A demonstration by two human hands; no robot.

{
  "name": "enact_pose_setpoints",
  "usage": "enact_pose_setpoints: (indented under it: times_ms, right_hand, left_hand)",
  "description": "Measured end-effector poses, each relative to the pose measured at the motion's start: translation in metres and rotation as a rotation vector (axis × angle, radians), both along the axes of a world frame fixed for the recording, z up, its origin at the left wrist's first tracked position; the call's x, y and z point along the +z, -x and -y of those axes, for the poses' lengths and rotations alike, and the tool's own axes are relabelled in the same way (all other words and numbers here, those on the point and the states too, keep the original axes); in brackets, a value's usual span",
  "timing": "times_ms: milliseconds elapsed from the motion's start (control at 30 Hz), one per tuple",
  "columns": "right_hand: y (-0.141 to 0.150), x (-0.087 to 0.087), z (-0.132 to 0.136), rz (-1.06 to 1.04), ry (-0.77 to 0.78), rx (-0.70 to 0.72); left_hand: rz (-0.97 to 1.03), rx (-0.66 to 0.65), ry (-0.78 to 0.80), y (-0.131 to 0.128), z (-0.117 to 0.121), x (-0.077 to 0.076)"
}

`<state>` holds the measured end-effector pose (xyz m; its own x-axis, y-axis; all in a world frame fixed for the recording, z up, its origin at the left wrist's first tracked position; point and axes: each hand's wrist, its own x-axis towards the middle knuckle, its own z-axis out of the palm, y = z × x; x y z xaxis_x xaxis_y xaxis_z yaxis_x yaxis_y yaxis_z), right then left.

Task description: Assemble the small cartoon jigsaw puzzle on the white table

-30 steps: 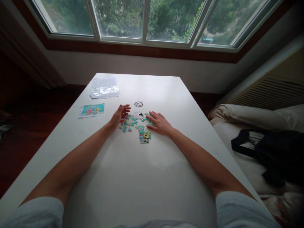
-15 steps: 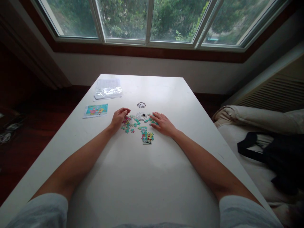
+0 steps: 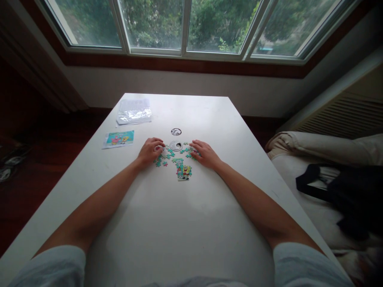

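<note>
Loose jigsaw puzzle pieces (image 3: 159, 162), mostly teal with some pink, lie in two groups on the white table (image 3: 185, 223). My left hand (image 3: 149, 152) rests over the left group, its fingers curved and apart, covering some pieces. Over the right group is my right hand (image 3: 206, 154), fingers spread and touching the pieces there. Between and slightly nearer to me sits a joined puzzle section (image 3: 184, 171) with a yellow cartoon figure. A round silver-grey disc (image 3: 176, 146) lies between the hands, and a smaller black-and-white disc (image 3: 176, 131) lies beyond it.
At the left of the table lies a picture sheet (image 3: 119, 138) with cartoon figures. Behind it is a clear plastic bag (image 3: 134, 111) over papers. A cushioned seat (image 3: 287, 163) with dark cloth (image 3: 353, 191) stands to the right, and windows (image 3: 155, 24) are ahead.
My left hand's fingers have spread and come down over the left pieces. My right hand's fingers have curled a little over the right group. The view has shifted slightly.
</note>
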<state>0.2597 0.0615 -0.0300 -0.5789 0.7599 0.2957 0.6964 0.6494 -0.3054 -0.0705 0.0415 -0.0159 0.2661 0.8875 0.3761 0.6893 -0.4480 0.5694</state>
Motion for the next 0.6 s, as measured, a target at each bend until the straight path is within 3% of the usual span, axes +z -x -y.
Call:
enact_pose_setpoints:
  times_ms: [233, 600]
  right_hand:
    - [-0.01, 0.0, -0.007, 0.005, 0.018, 0.01]
    - [-0.014, -0.005, -0.012, -0.009, 0.004, -0.004]
  left_hand:
    - [0.01, -0.241, 0.156, 0.02, -0.001, 0.009]
    - [-0.033, -0.273, 0.131, 0.022, -0.002, 0.008]
